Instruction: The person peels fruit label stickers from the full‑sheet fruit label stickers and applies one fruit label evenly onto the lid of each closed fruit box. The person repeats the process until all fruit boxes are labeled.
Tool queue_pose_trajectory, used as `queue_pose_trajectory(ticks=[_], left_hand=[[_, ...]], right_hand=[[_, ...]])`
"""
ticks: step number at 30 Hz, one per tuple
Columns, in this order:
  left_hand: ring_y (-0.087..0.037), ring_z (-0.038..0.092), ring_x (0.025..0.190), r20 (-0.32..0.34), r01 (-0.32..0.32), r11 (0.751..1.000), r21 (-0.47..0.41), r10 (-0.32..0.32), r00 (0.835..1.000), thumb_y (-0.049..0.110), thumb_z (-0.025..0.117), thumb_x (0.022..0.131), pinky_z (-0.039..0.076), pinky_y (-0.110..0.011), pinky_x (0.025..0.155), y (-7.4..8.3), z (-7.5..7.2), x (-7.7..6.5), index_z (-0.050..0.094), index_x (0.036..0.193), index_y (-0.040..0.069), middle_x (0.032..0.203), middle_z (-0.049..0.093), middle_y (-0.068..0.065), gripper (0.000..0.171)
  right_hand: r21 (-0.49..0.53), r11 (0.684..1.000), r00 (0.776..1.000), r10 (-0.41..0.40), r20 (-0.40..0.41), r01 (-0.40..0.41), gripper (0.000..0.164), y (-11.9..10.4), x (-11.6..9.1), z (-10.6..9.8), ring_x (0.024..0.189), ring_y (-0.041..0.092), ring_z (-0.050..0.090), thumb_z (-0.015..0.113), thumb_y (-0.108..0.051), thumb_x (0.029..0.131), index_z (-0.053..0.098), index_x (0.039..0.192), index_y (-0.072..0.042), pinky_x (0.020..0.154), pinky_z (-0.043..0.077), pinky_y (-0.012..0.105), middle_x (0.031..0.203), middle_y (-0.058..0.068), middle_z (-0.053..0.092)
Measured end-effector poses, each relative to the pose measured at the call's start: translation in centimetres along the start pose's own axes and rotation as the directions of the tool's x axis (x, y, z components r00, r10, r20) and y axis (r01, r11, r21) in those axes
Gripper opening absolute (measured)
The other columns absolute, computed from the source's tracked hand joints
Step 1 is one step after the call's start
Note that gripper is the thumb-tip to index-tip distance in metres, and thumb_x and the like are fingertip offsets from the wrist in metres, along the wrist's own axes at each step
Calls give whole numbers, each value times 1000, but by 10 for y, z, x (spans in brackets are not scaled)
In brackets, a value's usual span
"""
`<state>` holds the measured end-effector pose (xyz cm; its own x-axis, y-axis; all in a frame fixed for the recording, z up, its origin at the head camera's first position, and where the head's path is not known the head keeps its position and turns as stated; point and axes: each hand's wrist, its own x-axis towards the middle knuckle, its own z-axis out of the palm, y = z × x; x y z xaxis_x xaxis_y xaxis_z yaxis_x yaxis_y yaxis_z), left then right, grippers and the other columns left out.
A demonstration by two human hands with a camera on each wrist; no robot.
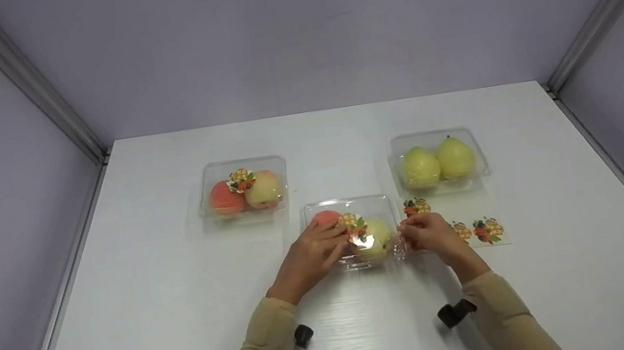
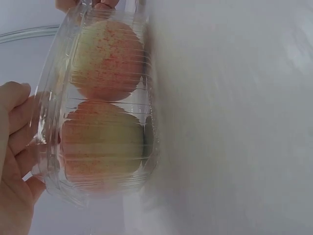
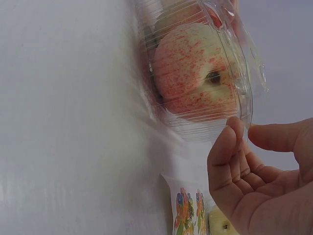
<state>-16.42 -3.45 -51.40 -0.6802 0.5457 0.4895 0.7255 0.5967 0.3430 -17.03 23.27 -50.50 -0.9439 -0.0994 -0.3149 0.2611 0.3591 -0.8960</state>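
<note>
A clear plastic fruit box (image 1: 376, 205) stands in the middle of the table with its lid down. Inside lie two red-and-yellow apples (image 2: 105, 142), side by side. A colourful fruit sticker (image 1: 351, 225) sits on top of the lid. My left hand (image 1: 313, 256) rests on the lid from the left, its fingers laid across the top beside the sticker. At the box's right end, my right hand (image 1: 429, 234) pinches the rim between thumb and forefinger (image 3: 222, 147). Its other fingers are curled below.
Behind on the left is another clear box (image 1: 212, 175) with two fruits and a sticker on its lid. Back right, a clear box (image 1: 407, 141) holds two green pears (image 1: 455, 157). A sticker sheet (image 1: 500, 236) lies partly under my right hand.
</note>
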Motion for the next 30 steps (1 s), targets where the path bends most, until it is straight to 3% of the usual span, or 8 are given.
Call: queue_pose_trajectory(ticks=[4, 7, 12, 17, 21, 25, 30], left_hand=[[-20, 65, 117, -87, 28, 999, 25, -26, 996, 16, 63, 91, 44, -41, 109, -1, 0, -1, 76, 100, 6, 117, 72, -6, 18], [-22, 65, 116, -113, 44, 999, -11, -45, 993, 13, 65, 89, 45, -40, 108, -2, 0, -2, 76, 97, 4, 115, 73, -8, 16], [-24, 65, 113, -160, 44, 996, -81, -57, 985, 8, 66, 87, 47, -41, 106, -4, 0, -4, 73, 97, 3, 110, 73, -10, 13], [-20, 66, 104, -232, 22, 998, -59, -36, 972, 9, 65, 89, 54, -32, 95, -8, -2, -2, 73, 99, 4, 105, 73, -8, 14], [-18, 66, 98, -279, 41, 997, -65, -57, 959, 7, 66, 88, 55, -26, 88, -12, -6, -2, 72, 98, 4, 101, 72, -7, 12], [-18, 66, 96, -288, 85, 991, -100, -111, 951, 6, 66, 88, 56, -27, 88, -15, -10, -4, 72, 97, 3, 98, 71, -7, 12], [-18, 66, 96, -255, 184, 972, -143, -216, 942, 5, 65, 89, 56, -29, 88, -18, -13, -9, 72, 100, 3, 97, 70, -7, 13]], right_hand=[[3, 1000, 1000, 6, -11, -6, 29, -1, -1, 0, 63, 4, 55, 53, -9, 97, 59, 111, 15, 60, 51, 19, 68, -8, 58], [3, 1000, 1000, 18, -26, -18, 27, -1, -2, 1, 63, 5, 54, 53, -11, 97, 61, 108, 13, 61, 51, 21, 68, -7, 58], [5, 1000, 999, 20, -40, -20, 27, -2, -2, 2, 64, 6, 54, 55, -14, 97, 62, 107, 9, 62, 50, 22, 68, -6, 58], [10, 1000, 999, 26, -48, -25, 26, -1, -2, 2, 64, 7, 54, 55, -15, 97, 63, 105, 9, 62, 49, 23, 68, -6, 58], [5, 1000, 999, 21, -43, -21, 26, -1, -3, 1, 65, 7, 55, 56, -15, 97, 63, 104, 9, 63, 50, 22, 69, -7, 58], [-1, 1000, 1000, 4, -20, -4, 29, -2, -4, -1, 66, 6, 56, 56, -15, 97, 62, 107, 11, 63, 52, 22, 70, -8, 59], [-1, 1000, 999, -23, 24, 23, 32, -2, -5, -4, 66, 4, 57, 57, -13, 96, 60, 111, 15, 63, 52, 21, 70, -10, 61]])
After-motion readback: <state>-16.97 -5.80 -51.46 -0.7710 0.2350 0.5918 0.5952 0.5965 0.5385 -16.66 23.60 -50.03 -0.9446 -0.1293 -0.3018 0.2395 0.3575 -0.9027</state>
